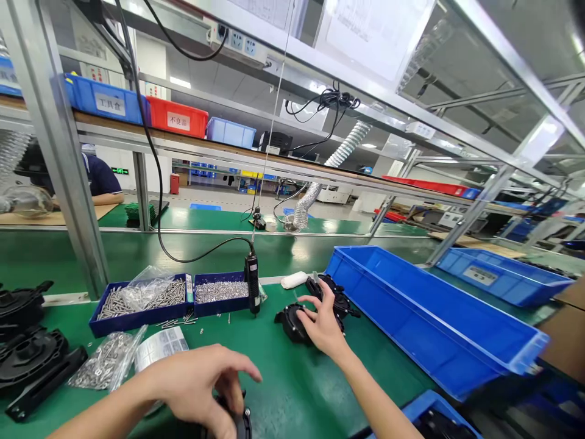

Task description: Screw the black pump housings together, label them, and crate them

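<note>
My left hand (201,381) is low in front of me, index finger stretched out. Its thumb and other fingers are bent around a black plastic part (244,421), largely hidden by the hand and cut off by the lower edge. My right hand (322,320) reaches forward over a round black plastic housing (291,323), fingers spread and partly covering it. Just behind lies a second black housing (340,299), close to the fingertips. A white rounded object (294,280) is beside it. A black electric screwdriver (252,283) hangs upright on a cord between my hands.
Blue trays of screws (167,296) and small metal pieces (222,291) stand at the left back. Nearby are a bag of metal pieces (103,360), a label roll (159,346) and black housings (31,360). A long blue bin (434,317) bounds the right side.
</note>
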### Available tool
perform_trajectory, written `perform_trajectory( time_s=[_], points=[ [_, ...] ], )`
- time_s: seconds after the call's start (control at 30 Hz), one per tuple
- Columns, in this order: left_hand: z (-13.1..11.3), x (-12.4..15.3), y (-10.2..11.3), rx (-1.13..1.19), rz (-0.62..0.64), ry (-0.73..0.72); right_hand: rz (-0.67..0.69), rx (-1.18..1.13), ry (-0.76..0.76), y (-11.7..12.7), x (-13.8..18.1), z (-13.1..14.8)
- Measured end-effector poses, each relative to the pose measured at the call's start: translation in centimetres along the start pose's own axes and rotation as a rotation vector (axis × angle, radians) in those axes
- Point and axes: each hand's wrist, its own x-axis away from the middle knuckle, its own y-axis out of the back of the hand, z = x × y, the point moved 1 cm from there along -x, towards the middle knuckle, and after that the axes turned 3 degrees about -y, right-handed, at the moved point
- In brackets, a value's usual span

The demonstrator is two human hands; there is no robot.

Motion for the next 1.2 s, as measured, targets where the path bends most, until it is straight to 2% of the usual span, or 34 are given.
perform_trajectory(
  time_s=[0.1,0.13,0.2,0.3,0.4,0.47,0.53,0.7,0.83,0.97,1.2],
  points=[
    [2.5,-2.2,0.5,0.054,-0.272,-0.053,0.075,-0.012,-0.003,-1.4,1.9,4.2],
    [3.7,-3.1,0.4,0.068,-0.317,-0.084,0.092,-0.028,-0.018,-2.0,2.4,5.4],
    [5.9,-4.8,0.0,0.158,-0.27,-0.145,0.141,-0.079,-0.063,-3.7,3.1,7.0],
    [8.5,-6.4,-0.9,0.323,-0.176,-0.204,0.196,-0.177,-0.126,-6.6,3.4,7.2],
    [10.0,-6.9,-1.1,0.472,-0.236,-0.193,0.141,-0.219,-0.131,-8.1,3.4,6.3],
    [10.6,-7.0,-0.8,0.561,-0.265,-0.15,0.059,-0.233,-0.111,-7.7,3.7,5.8],
    [11.0,-7.1,-0.4,0.613,-0.272,-0.108,0.048,-0.3,-0.111,-6.7,4.5,5.6],
    [11.2,-7.4,0.1,0.65,-0.204,-0.11,0.27,-0.429,-0.22,-5.1,7.6,5.5],
    [11.3,-7.6,0.1,0.621,-0.172,-0.118,0.294,-0.347,-0.249,-5.0,8.7,5.4],
    [11.5,-7.7,0.2,0.625,-0.163,-0.125,0.402,-0.281,-0.257,-4.7,8.5,5.6],
    [11.5,-7.6,0.2,0.615,-0.178,-0.09,0.373,-0.211,-0.244,-4.8,8.8,6.1]
  ],
)
